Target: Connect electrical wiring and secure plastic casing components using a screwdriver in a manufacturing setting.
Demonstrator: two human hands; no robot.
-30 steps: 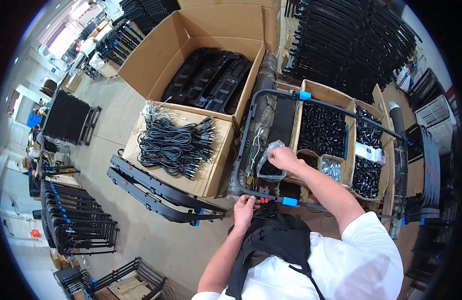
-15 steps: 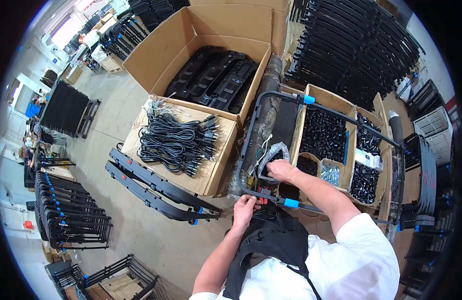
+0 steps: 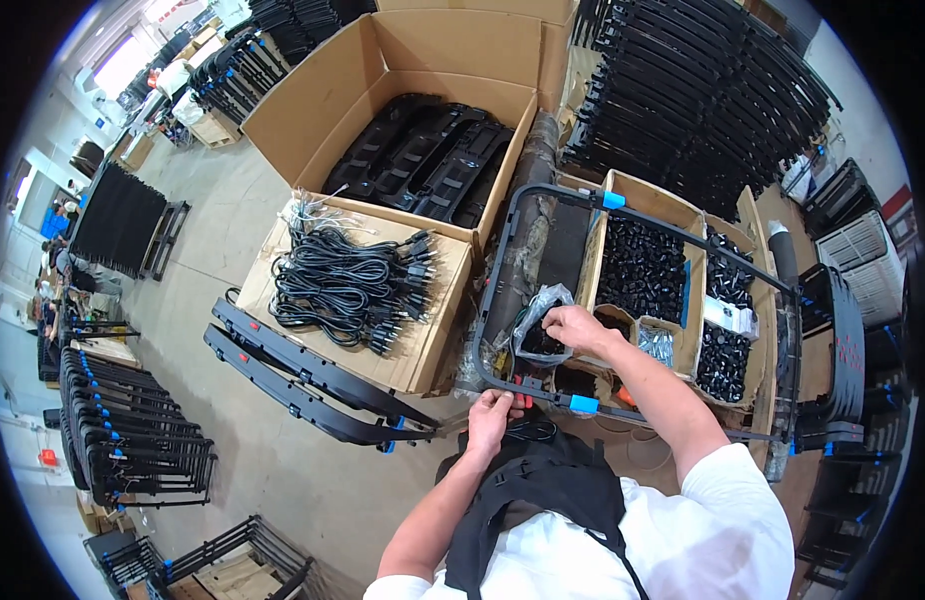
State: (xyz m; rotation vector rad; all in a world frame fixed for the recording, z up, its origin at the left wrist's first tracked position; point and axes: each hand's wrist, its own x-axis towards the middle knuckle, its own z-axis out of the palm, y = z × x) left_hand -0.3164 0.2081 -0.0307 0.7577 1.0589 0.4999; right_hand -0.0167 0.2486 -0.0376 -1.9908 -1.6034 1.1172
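Note:
A black tubular frame (image 3: 494,275) with rounded corners and blue sleeves (image 3: 584,404) lies across the bench. My left hand (image 3: 489,420) is closed, its fingertips at the frame's near left corner, beside a small red piece (image 3: 529,391). Whether it pinches the tube or a small part there is hard to see. Inside the frame's outline, an opened clear plastic bag (image 3: 529,328) holds small dark parts. My right hand (image 3: 581,330) is at the bag's mouth, thumb and fingers pinched together; what they hold, if anything, is too small to name.
Cardboard bins (image 3: 699,330) hold black caps (image 3: 643,270) and silver screws (image 3: 656,345). Bundled black cables (image 3: 348,285) lie on a carton to the left. Behind it, a large open box (image 3: 463,55) contains black panels (image 3: 423,150). Long curved black parts (image 3: 293,385) jut out at left.
My right hand has drawn back slightly to the right, from inside the plastic bag to its mouth, uncovering dark parts within. My left hand stays at the frame's corner.

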